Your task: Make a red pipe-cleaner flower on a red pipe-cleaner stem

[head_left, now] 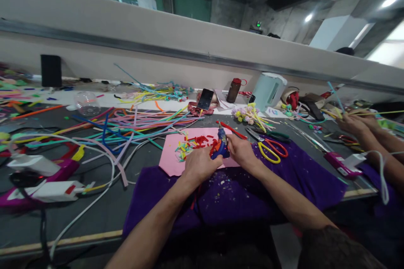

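My left hand rests on the pink sheet and closes around the grip of a small blue glue gun. My right hand holds the gun from the other side, next to a red pipe cleaner. Short red, yellow and green pipe cleaner bits lie scattered on the pink sheet just left of the gun. A purple cloth lies under the sheet and my forearms.
Yellow-handled and red-handled scissors lie right of my right hand. Long coloured pipe cleaners spread to the left, with cables and white adapters. A phone, bottle and kettle stand at the back. Another person's hands work at the right.
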The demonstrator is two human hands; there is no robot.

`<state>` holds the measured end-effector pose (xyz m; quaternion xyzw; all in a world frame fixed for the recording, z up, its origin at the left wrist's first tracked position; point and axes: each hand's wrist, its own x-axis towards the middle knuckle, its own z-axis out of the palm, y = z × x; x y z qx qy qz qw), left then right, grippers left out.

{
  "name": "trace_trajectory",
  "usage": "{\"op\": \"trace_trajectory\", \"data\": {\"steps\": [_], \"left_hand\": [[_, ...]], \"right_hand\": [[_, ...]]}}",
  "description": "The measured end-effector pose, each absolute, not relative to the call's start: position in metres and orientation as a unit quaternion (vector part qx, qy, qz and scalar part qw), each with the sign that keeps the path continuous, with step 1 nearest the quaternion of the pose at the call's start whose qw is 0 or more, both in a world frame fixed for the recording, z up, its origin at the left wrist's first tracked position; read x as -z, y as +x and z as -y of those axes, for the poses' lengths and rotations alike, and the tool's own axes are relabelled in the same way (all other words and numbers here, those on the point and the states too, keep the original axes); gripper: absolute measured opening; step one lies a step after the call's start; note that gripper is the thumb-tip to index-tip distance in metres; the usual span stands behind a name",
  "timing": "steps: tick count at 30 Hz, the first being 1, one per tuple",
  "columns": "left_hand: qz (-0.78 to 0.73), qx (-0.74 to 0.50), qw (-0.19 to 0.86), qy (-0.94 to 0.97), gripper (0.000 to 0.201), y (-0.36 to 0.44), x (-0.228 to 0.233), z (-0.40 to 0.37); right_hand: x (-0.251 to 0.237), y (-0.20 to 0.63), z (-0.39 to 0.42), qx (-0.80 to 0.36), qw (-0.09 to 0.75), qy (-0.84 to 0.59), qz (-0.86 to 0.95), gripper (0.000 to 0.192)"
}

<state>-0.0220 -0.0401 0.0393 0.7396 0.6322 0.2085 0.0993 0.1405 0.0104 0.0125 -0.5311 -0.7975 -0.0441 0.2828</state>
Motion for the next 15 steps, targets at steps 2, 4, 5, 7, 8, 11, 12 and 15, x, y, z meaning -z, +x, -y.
{"op": "trace_trajectory", "data": {"steps": [2, 4, 5, 7, 8, 11, 12, 15], "left_hand": [[-0.629, -0.216, 0.117, 0.738, 0.031, -0.022, -0.040, 0.040], [-0.624, -0.221, 0.132, 0.738, 0.032, -0.022, -0.042, 0.041], [-0.624, -0.221, 0.139, 0.737, 0.032, -0.022, -0.043, 0.042], [-0.624, -0.221, 0.148, 0.735, 0.033, -0.022, -0.045, 0.042], [-0.625, -0.220, 0.150, 0.734, 0.034, -0.022, -0.045, 0.043], [-0.627, -0.218, 0.148, 0.733, 0.036, -0.022, -0.044, 0.042], [-0.628, -0.219, 0.145, 0.733, 0.036, -0.022, -0.043, 0.042], [-0.634, -0.215, 0.136, 0.731, 0.038, -0.022, -0.041, 0.041]], "right_hand": [[-0.013, 0.148, -0.016, -0.068, 0.344, -0.518, 0.780, 0.027], [-0.012, 0.155, -0.019, -0.170, 0.390, -0.506, 0.751, 0.029], [-0.012, 0.158, -0.020, -0.208, 0.406, -0.500, 0.736, 0.029], [-0.011, 0.161, -0.019, -0.260, 0.428, -0.491, 0.713, 0.029], [-0.010, 0.162, -0.018, -0.276, 0.436, -0.486, 0.705, 0.028], [-0.011, 0.162, -0.014, -0.297, 0.450, -0.474, 0.696, 0.029], [-0.012, 0.161, -0.013, -0.300, 0.452, -0.470, 0.697, 0.030], [-0.014, 0.159, -0.010, -0.326, 0.449, -0.447, 0.702, 0.033]]}}
